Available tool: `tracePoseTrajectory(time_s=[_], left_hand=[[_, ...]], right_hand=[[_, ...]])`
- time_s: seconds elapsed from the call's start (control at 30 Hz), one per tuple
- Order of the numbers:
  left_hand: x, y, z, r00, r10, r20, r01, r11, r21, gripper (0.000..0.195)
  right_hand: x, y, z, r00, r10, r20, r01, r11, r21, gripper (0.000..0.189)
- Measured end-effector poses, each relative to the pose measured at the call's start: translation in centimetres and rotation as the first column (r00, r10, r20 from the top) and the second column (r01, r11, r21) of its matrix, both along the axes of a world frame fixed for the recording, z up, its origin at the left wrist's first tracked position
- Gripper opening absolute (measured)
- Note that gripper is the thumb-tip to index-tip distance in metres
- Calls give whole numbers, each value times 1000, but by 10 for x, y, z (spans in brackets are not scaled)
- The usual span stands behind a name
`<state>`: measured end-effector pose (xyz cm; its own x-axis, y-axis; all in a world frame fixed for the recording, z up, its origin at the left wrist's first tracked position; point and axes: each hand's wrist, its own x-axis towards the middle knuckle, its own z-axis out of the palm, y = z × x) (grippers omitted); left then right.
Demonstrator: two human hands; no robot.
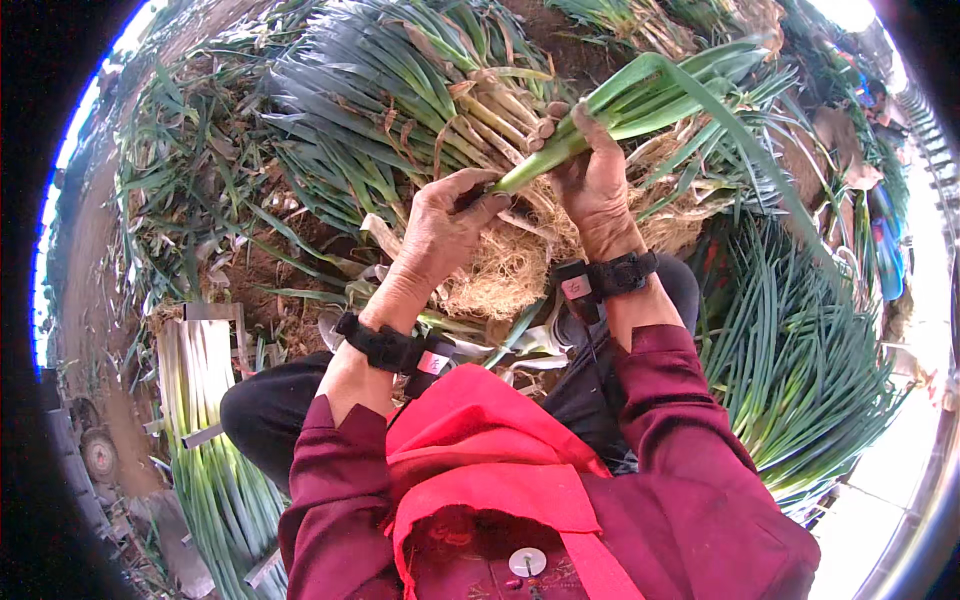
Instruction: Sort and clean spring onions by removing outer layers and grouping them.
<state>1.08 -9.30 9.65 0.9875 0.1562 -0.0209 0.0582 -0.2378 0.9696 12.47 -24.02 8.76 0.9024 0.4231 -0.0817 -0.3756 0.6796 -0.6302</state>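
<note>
Both of my hands are on one green onion stalk [551, 154], whose long leaves fan out to the upper right. My left hand [448, 217] pinches its lower, pale end between thumb and fingers. Higher up the stalk, my right hand [596, 176] is wrapped around it, thumb along the green part. Just beyond and below them lies a large pile of untrimmed green onions [360, 97] with brown, dry outer leaves. A tangle of pale roots [499, 274] hangs toward me between my wrists. The stalk's root tip is hidden by my left fingers.
At the left, a metal rack [202, 435] holds clean green onions [199, 360] with white stems. Another heap of green onions [795, 360] lies by my right knee. Stripped leaves [187, 172] cover the soil at the upper left. A wheel [100, 454] shows at the far left.
</note>
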Motion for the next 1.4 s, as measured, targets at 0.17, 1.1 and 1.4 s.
tracePoseTrajectory(time_s=[0.17,1.1,1.4], left_hand=[[3,-5,-17,914,85,396,-226,918,325,21],[-29,48,-84,988,112,105,-150,569,808,17],[-23,31,-21,888,59,456,-374,668,643,51]], right_hand=[[-4,10,-7,995,-97,-26,95,992,-89,26],[20,-22,-4,904,-426,42,425,883,-201,33],[37,-21,-29,887,-435,-155,430,900,-66,24]])
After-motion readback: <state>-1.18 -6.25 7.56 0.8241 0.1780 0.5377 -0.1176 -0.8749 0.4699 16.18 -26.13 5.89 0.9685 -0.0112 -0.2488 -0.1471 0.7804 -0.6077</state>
